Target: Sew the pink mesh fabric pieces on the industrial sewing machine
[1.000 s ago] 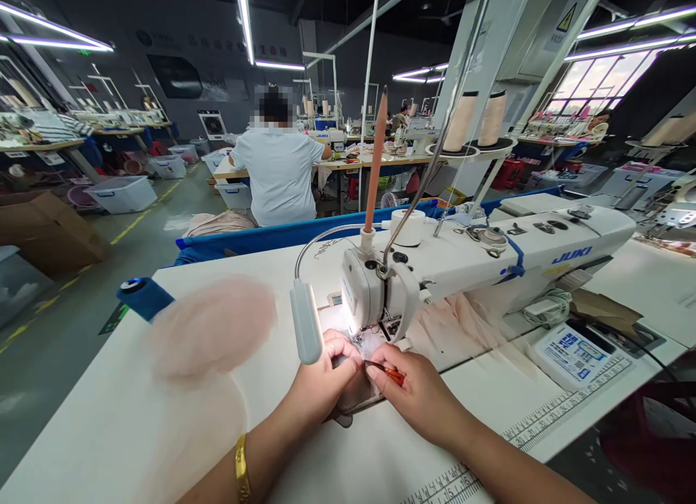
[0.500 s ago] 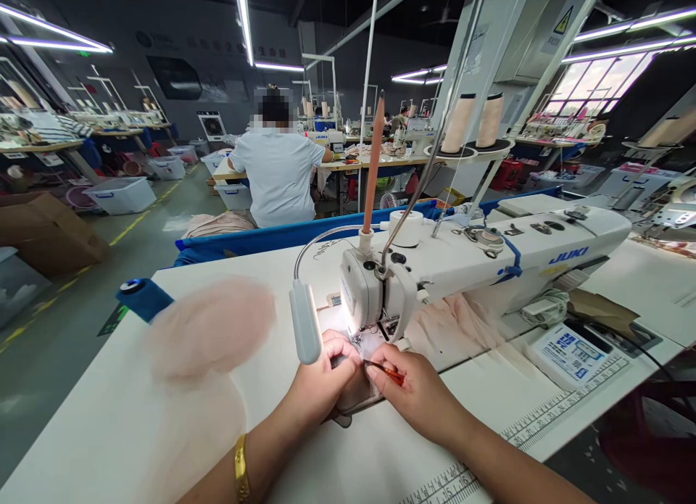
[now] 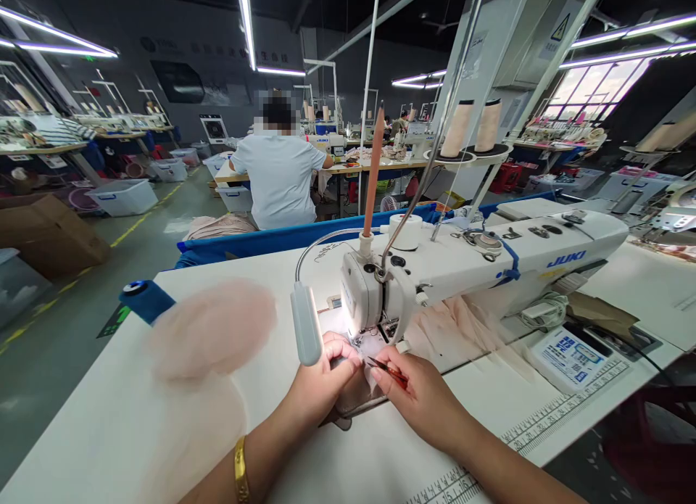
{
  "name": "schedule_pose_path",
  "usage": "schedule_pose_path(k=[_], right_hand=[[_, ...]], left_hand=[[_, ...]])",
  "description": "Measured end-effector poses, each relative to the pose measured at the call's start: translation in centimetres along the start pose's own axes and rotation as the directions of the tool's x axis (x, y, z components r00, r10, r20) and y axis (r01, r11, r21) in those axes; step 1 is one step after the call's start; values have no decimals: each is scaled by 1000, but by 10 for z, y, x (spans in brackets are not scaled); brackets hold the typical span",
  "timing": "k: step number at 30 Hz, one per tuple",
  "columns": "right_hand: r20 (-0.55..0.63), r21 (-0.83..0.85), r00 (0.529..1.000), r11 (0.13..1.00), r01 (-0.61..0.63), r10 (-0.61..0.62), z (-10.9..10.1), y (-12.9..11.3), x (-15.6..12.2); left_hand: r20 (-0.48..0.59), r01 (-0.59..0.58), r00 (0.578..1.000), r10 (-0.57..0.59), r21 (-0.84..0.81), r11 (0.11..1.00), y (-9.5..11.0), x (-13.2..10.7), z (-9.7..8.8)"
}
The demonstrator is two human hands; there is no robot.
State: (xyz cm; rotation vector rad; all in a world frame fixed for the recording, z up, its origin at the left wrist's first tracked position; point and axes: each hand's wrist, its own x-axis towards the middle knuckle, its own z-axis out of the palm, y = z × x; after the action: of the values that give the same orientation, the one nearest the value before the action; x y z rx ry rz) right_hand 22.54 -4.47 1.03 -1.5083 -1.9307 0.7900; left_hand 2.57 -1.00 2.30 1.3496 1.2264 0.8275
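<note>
Grasping a small slim tool with red-orange handle and dark pointed tip (image 3: 399, 378), the right hand (image 3: 417, 398) is placed in front of the white sewing machine head (image 3: 362, 294), just to the right of the left hand (image 3: 323, 379). The long axis of the tool lies aslant, so that its tip points leftward and a little away from the person, toward the left thumb, while its handle goes back into the right palm. The left thumb and forefinger are pinched together on pale sheer fabric (image 3: 372, 382) near the lit needle area.
</note>
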Motion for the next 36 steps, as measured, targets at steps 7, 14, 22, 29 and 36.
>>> schedule_pose_path(k=[7,14,22,29,36], right_hand=[[-272,-550,919,829,96,-287,-41,36,-21],[-101,-391,844,801,452,-526,-16,3,-19],[-12,-323,892,846,424,-452,1,12,19],[-24,-97,939,935,341,-344,-12,11,23],[-56,-14,939,941,339,-340,-8,12,24]], left_hand=[[-31,-115,992,119,113,987,5,3,-3],[12,-318,945,328,283,905,0,-4,0],[83,-472,859,506,512,718,-12,-3,0],[50,-433,882,468,476,765,-9,-4,-2],[61,-407,890,451,549,730,-14,-3,0]])
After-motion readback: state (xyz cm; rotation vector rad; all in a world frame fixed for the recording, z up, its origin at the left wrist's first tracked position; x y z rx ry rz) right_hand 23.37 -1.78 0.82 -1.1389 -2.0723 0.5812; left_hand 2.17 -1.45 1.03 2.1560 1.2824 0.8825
